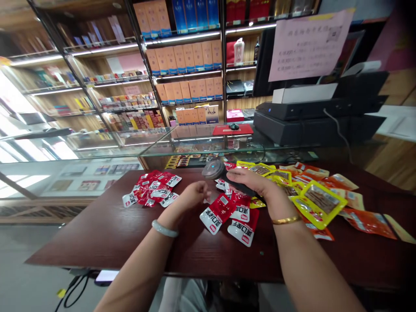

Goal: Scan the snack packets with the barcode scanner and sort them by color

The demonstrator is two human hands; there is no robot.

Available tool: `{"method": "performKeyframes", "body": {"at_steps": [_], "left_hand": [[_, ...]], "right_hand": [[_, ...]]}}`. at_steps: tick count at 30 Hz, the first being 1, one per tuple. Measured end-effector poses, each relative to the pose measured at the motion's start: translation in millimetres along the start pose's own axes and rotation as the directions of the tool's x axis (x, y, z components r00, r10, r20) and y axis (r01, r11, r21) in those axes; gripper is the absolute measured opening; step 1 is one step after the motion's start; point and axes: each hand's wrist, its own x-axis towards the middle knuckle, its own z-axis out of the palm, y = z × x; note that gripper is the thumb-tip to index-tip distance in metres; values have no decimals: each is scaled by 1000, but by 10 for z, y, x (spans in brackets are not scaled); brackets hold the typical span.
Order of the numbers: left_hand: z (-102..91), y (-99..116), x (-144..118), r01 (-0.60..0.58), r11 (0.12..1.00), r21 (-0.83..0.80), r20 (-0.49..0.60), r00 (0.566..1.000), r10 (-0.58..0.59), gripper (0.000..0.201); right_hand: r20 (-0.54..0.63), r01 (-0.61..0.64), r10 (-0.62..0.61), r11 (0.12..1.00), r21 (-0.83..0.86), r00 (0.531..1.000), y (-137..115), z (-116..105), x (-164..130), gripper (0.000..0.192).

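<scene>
Head view: right hand (251,181) wrapped round barcode scanner (217,170); left hand (192,196) loosely curled, empty, beside red packets (227,214). Risk: wrist sweeps packets off tabletop (107,234) edge.

A dark wooden table (107,234) with a smooth, faintly shiny finish holds glossy plastic snack packets (224,212) in red and white, and crinkled foil-like yellow packets (320,203) that catch the light. The right hand (251,182) grips a scanner (214,169) of matt grey plastic, perhaps rubber-coated. A polished gold metal bangle (286,220) and a smooth, pale stone-like bracelet (164,229) circle the wrists. Behind stands a clear glass counter (182,145) and a pink paper notice (308,43).
</scene>
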Motion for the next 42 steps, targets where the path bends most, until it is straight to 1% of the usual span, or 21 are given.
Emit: {"method": "performKeyframes", "body": {"at_steps": [2, 4, 5, 7, 8, 10, 12, 14, 16, 18, 19, 20, 22, 23, 25, 27, 31, 36, 39, 40, 42], "left_hand": [[-181, -83, 34, -12, 997, -74, -195, 981, -3, 46], [-308, -114, 11, -16, 999, -45, -289, 957, 3, 45], [-325, -106, -18, -1, 1000, -7, -275, 961, 0, 44], [-249, -46, -87, 26, 991, 133, -135, 991, -8, 45], [-164, 1, -119, 9, 974, 228, -47, 999, 2, 47], [50, 106, -167, -95, 908, 407, 99, 993, 59, 49], [230, 186, -184, -177, 849, 499, 167, 980, 106, 50], [288, 202, -167, -148, 864, 480, 173, 982, 72, 46], [197, 143, -119, -37, 925, 379, 94, 996, 1, 40], [1, 32, -58, 61, 971, 232, -104, 994, -38, 38], [-111, -29, -28, 86, 983, 163, -229, 972, -47, 38], [-217, -88, -3, 98, 990, 102, -346, 937, -57, 39], [-381, -179, 29, 100, 995, 0, -490, 867, -87, 41], [-430, -209, 37, 92, 995, -39, -520, 849, -98, 42], [-471, -236, 41, 65, 994, -87, -537, 837, -102, 44], [-465, -231, 37, 45, 997, -67, -535, 842, -74, 42], [-438, -192, 33, 53, 998, 31, -536, 844, -28, 38], [-444, -198, 40, 54, 998, -33, -566, 822, -63, 37], [-534, -239, 2, 80, 996, -32, -635, 768, -82, 38], [-589, -252, -25, 100, 995, -15, -672, 736, -84, 38], [-720, -270, -92, 183, 983, 24, -770, 630, -99, 39]], "right_hand": [[14, -4, 4, 1000, 11, 1000, 8, 9, 8, 48], [21, -2, 1, 1000, 14, 1000, 15, 18, 17, 49], [26, 2, -2, 1000, 11, 1000, 18, 22, 20, 49], [26, 9, -9, 1000, 2, 1000, 22, 28, 26, 49], [21, 9, -9, 1000, 0, 1000, 25, 29, 28, 49], [9, -1, 1, 1000, 2, 1000, 35, 30, 34, 48], [5, -20, 20, 1000, 10, 1000, 48, 27, 42, 49], [9, -40, 40, 999, 9, 999, 58, 26, 48, 49], [12, -46, 45, 999, 7, 999, 60, 28, 50, 49], [4, -36, 36, 999, 13, 999, 52, 40, 50, 50], [-5, -31, 31, 999, 24, 1000, 46, 51, 50, 50], [-18, -24, 24, 999, 40, 1000, 39, 65, 50, 51], [-43, -9, 12, 998, 68, 999, 27, 104, 53, 52], [-50, 0, 3, 997, 77, 999, 23, 128, 56, 52], [-63, 17, -11, 995, 96, 998, 23, 181, 64, 51], [-74, 12, -3, 993, 117, 997, 34, 233, 73, 52], [-40, -27, 32, 992, 125, 999, 82, 287, 89, 53], [-50, -31, 37, 994, 105, 998, 150, 291, 125, 53], [5, 25, -25, 998, 63, 1000, 177, 362, 167, 51], [32, 54, -55, 998, 39, 998, 183, 404, 182, 50], [78, 109, -108, 994, -8, 991, 189, 500, 210, 50]]}}
